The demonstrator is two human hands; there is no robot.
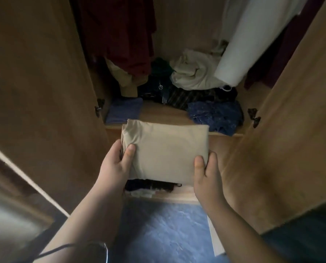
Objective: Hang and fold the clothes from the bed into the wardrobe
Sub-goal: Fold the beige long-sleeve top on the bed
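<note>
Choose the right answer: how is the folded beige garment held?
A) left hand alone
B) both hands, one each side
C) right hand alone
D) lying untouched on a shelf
B: the left hand and the right hand each grip a side of the folded beige garment.

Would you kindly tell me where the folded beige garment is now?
In the head view, the folded beige garment is centre frame, held between the left hand and right hand, in front of the wardrobe shelf.
</note>
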